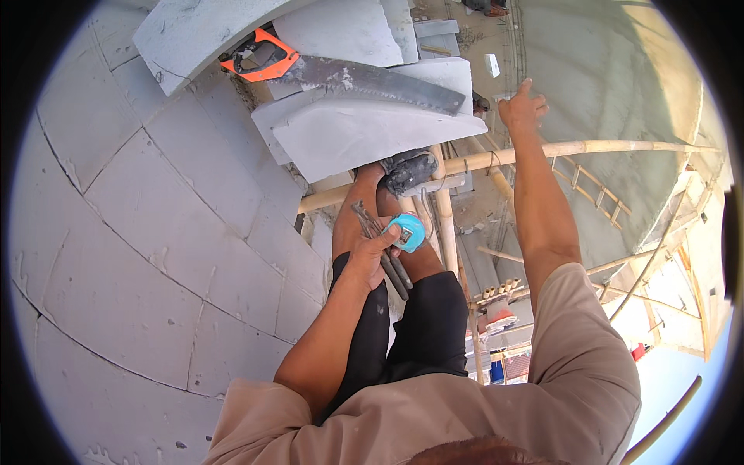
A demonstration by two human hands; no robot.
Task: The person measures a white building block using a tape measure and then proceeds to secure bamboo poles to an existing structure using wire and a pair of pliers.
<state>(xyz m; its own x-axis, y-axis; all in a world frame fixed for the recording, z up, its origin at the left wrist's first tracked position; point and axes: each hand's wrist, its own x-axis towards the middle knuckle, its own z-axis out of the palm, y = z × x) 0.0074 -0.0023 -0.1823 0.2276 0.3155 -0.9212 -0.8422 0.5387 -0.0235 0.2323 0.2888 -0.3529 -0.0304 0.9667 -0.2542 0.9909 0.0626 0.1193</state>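
Note:
My left hand (pixel 372 260) is closed in front of my knees. It holds a turquoise tape measure (pixel 407 232) together with dark metal pliers (pixel 397 275), whose two handles stick out below the fingers. My right hand (pixel 523 110) is stretched far out to the right, past a bamboo pole, with the index finger extended and nothing visible in it. A handsaw (pixel 356 80) with an orange and black handle lies on pale grey blocks (pixel 380 132) ahead of me, away from both hands.
A wall of large grey blocks (pixel 170 256) rises on my left. Bamboo poles (pixel 589 147) cross in front and to the right, tied as scaffolding over a drop to lower ground. A grey plastered wall (pixel 597 85) stands far right. My dark shoe (pixel 411 170) is beside a pole.

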